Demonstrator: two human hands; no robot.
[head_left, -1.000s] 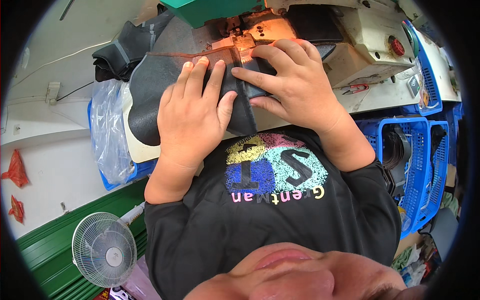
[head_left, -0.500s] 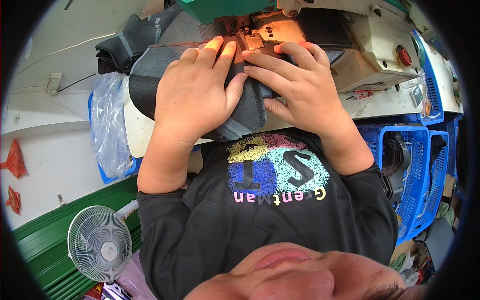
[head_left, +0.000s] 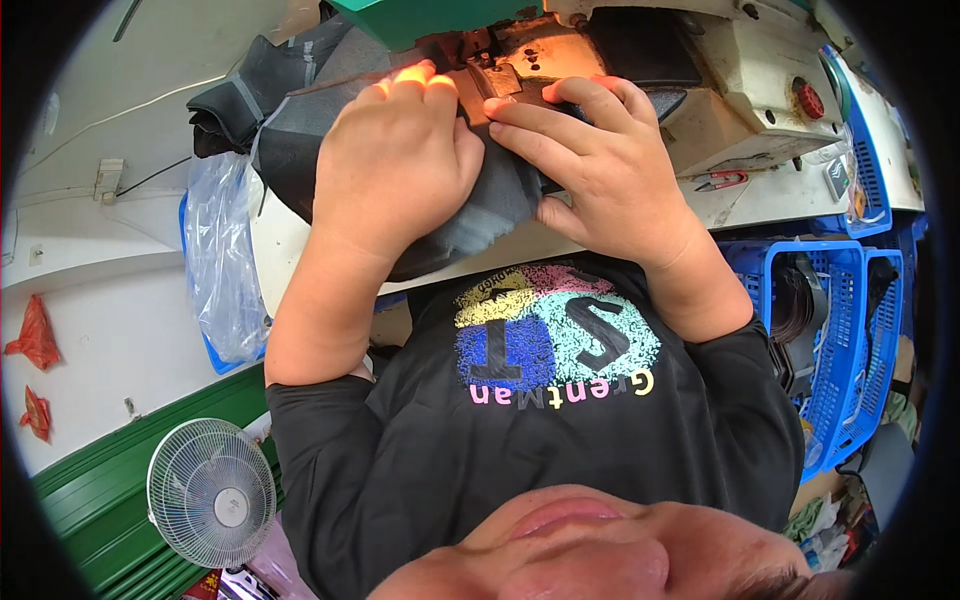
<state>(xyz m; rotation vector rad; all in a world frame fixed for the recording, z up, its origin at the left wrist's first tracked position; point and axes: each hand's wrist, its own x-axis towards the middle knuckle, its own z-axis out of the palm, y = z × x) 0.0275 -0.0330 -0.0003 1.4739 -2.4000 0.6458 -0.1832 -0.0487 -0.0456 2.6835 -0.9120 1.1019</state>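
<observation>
A dark grey and black fabric piece [head_left: 460,225] lies under the head of a sewing machine [head_left: 740,90], lit orange around the presser foot [head_left: 495,78]. My left hand [head_left: 400,165] rests on top of it, fingers bent a little and close together, tips at the upper seam, thumb alongside. To the right of the foot, my right hand [head_left: 605,150] has its fingers stretched out and apart, the index and middle tips touching the work near the foot. Its thumb is low by the fabric's right edge. What lies beneath both palms is hidden.
More dark pieces [head_left: 235,105] are heaped at the upper left. Clear plastic [head_left: 225,260] hangs over a blue crate at left. Red-handled snips [head_left: 722,180] lie on the table right of the machine. Blue baskets [head_left: 815,350] stand at right, a white fan [head_left: 212,490] lower left.
My left hand has drawn its fingers in and moved slightly up with the fabric, whose lower edge has shifted away from me. My right hand has stayed nearly in place.
</observation>
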